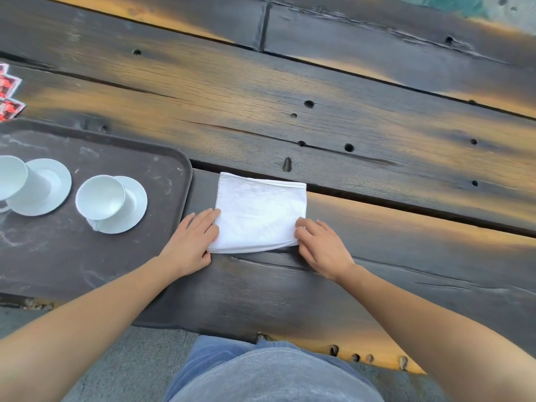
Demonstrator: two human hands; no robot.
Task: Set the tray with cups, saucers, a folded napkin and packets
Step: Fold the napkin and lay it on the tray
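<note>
Now, napkin (261, 213): on table (377, 134), between both hands, just right of tray (162, 158)
Left hand (191, 242): flat, open, nearer tray
Right hand (322, 248): flat, open

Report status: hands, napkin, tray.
Left hand and right hand flat on folded napkin, pressing its near corners. Napkin on table, right of tray. Two cups on saucers loaded; packets off tray.

A white napkin (261, 213) lies folded flat, at 3 o'clock from the dark tray (162, 158). On the tray, two white cups (100, 197) sit on white saucers (139, 204). Red packets (8, 94) lie at 12 o'clock from the tray.
</note>
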